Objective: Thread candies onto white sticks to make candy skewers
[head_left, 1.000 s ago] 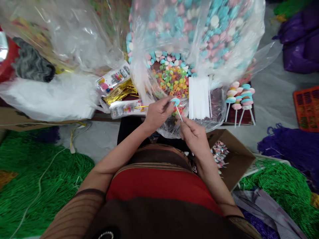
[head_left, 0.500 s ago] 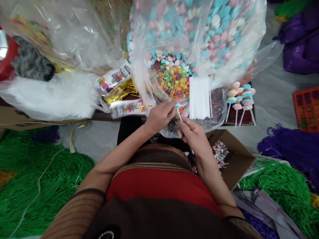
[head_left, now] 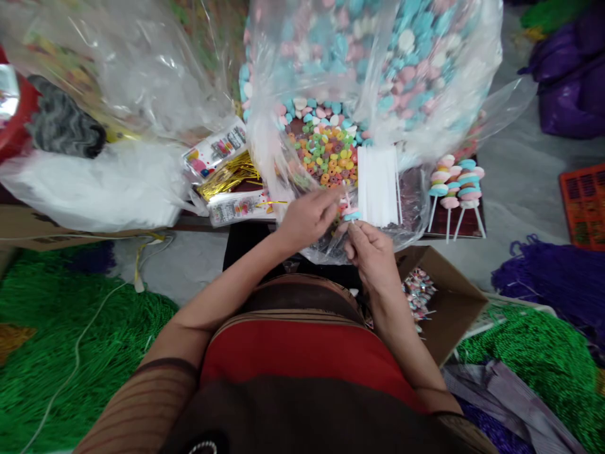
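My right hand (head_left: pixel 371 249) is closed around a white lollipop stick, most of which its fingers hide. On this stick sit a blue candy and a pink candy (head_left: pixel 350 212), with the bare tip poking out above. Just left of the tip is my left hand (head_left: pixel 307 217), slightly blurred, its fingers stretched toward the loose ring gummies (head_left: pixel 331 151); nothing shows in it. Right of the gummies lies a pile of white sticks (head_left: pixel 379 186). Finished candy skewers (head_left: pixel 457 183) rest at the table's right corner.
Big clear bags of pink, blue and white candies (head_left: pixel 406 69) stand behind the gummies. Gold twist ties (head_left: pixel 231 173) and printed packets (head_left: pixel 217 148) lie to the left. An open cardboard box (head_left: pixel 456 302) with wrapped candies is below right. Green fringe (head_left: pixel 70 353) covers the floor.
The stick in my right hand has shifted slightly right, and a pink candy now shows on it above the blue one. My left fingers have come off the blue candy and stretched forward.
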`<act>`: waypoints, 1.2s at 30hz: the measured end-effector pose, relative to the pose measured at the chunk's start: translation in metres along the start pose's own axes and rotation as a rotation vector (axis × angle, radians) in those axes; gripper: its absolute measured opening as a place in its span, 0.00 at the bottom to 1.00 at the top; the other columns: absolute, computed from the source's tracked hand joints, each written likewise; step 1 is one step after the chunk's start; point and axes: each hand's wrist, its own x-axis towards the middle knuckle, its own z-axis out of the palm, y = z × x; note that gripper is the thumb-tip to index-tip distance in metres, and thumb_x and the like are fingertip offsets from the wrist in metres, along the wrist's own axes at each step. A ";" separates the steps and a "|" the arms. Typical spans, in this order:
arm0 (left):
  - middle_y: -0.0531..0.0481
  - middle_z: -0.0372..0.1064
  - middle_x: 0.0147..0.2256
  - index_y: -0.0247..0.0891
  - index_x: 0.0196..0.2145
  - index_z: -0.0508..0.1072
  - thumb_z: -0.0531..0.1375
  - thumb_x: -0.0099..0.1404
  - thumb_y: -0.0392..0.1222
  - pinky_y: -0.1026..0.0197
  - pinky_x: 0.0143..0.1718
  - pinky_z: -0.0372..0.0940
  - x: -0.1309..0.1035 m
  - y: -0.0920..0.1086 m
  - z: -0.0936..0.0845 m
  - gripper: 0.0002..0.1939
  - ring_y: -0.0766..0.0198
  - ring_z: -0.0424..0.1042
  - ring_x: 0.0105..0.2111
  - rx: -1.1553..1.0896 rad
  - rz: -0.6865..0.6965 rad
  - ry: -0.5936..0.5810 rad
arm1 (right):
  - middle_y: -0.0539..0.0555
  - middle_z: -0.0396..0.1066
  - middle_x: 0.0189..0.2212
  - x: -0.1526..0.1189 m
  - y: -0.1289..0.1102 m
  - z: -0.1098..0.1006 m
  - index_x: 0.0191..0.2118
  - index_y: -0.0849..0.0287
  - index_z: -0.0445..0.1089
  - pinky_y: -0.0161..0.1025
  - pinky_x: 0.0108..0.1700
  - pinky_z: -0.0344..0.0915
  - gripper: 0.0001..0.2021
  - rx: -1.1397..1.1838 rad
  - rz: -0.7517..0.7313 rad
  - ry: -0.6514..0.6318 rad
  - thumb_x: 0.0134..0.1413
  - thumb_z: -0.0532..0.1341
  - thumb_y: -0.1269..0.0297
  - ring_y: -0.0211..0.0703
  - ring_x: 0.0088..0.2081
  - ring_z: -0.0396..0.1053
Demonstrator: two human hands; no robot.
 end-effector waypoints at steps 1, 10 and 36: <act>0.43 0.79 0.49 0.41 0.56 0.77 0.53 0.74 0.41 0.53 0.59 0.67 0.011 -0.006 -0.005 0.19 0.55 0.76 0.52 0.061 -0.034 0.019 | 0.41 0.58 0.15 0.000 -0.002 -0.002 0.33 0.57 0.71 0.32 0.19 0.44 0.20 0.011 0.003 0.008 0.61 0.64 0.43 0.31 0.16 0.48; 0.41 0.71 0.39 0.39 0.39 0.77 0.59 0.72 0.44 0.44 0.62 0.58 0.062 -0.074 -0.001 0.09 0.44 0.67 0.56 0.302 -0.014 -0.046 | 0.40 0.58 0.15 -0.011 -0.004 -0.018 0.36 0.56 0.74 0.32 0.18 0.43 0.16 0.076 0.003 0.144 0.61 0.65 0.47 0.31 0.15 0.48; 0.54 0.74 0.32 0.40 0.33 0.72 0.65 0.61 0.36 0.61 0.40 0.70 0.039 0.002 -0.028 0.04 0.66 0.76 0.33 -0.724 -0.480 -0.029 | 0.41 0.55 0.15 -0.007 -0.009 0.001 0.42 0.58 0.79 0.34 0.22 0.49 0.18 -0.073 -0.083 -0.028 0.66 0.61 0.48 0.33 0.17 0.52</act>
